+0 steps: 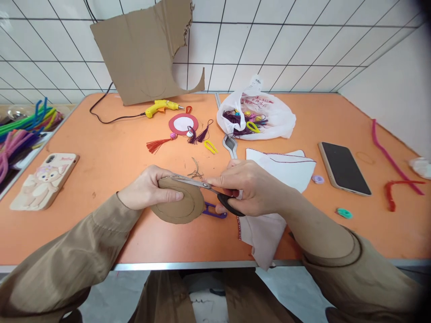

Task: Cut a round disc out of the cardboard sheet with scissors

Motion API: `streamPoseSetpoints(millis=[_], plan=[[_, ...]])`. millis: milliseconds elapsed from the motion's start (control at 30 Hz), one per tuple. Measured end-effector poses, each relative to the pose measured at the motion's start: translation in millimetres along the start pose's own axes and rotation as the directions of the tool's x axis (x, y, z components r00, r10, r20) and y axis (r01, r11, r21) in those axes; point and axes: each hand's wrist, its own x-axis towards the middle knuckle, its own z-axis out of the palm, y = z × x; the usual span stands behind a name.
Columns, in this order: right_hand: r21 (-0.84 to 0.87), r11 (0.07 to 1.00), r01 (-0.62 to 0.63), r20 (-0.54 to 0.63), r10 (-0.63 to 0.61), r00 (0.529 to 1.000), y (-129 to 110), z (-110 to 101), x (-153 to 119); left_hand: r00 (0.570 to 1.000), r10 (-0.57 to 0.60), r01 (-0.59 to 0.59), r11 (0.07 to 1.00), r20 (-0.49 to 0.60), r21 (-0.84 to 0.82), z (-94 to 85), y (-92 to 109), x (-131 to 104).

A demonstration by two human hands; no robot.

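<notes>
My left hand [151, 186] grips a round cardboard disc [183, 211] at its left side, thumb on top. A smaller circle is drawn inside the disc's edge. In my right hand [251, 186] is a pair of scissors [230, 206] with black handles, its blades lying along the disc's far edge. Thin cardboard trimmings [195, 169] lie just beyond. Partly under the disc and scissors is a purple plastic tool [215, 211]. A white cloth [279, 168] with dark red stitching spreads beneath my right forearm, hanging over the table's front edge.
A large cut cardboard sheet [138, 58] leans on the tiled wall behind a yellow glue gun [163, 106]. Further back are a red-rimmed round ornament [183, 123] with tassels and a white plastic bag [272, 116]. Phones lie left [45, 181] and right [344, 168].
</notes>
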Motion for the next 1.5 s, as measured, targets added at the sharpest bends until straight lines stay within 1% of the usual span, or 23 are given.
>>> streamPoseSetpoints(millis=[267, 567, 867, 1000, 1067, 1167, 1233, 1333, 1500], plan=[[-0.013, 1.000, 0.006, 0.002, -0.006, 1.000, 1, -1, -1, 1.000, -0.024, 0.025, 0.999, -0.015, 0.033, -1.2, 0, 0], [-0.021, 1.000, 0.000, 0.036, 0.001, 0.999, 1, -3, -2, 0.999, -0.031, 0.030, 0.997, 0.009, 0.067, -1.3, 0, -1], [-0.072, 0.997, -0.011, 0.067, 0.016, 0.998, 2, -5, -2, 0.995, -0.101, 0.101, 0.994, 0.016, 0.036, 0.1, 2, -1], [-0.001, 1.000, -0.003, 0.035, 0.003, 0.999, 7, -4, -1, 0.999, -0.051, 0.051, 0.999, 0.010, 0.005, 0.6, 6, -2], [0.056, 0.998, -0.014, 0.025, 0.012, 1.000, 9, -3, -1, 0.999, -0.051, 0.051, 0.999, -0.008, 0.001, -0.3, 7, -3], [0.108, 0.994, -0.032, 0.030, 0.029, 0.999, 10, -3, 0, 0.996, -0.083, 0.084, 0.996, -0.027, 0.033, -1.8, 6, -3], [0.117, 0.993, -0.024, 0.034, 0.021, 0.999, 10, -4, 1, 0.997, -0.079, 0.080, 0.995, -0.014, 0.062, -2.2, 6, -4], [0.107, 0.994, -0.025, 0.047, 0.020, 0.999, 9, -6, 0, 0.998, -0.062, 0.062, 0.994, -0.002, 0.092, -1.9, 6, -4], [0.067, 0.996, -0.061, 0.093, 0.055, 0.994, 10, -11, -3, 0.997, -0.067, 0.074, 0.982, -0.045, 0.177, -2.3, 7, -4]])
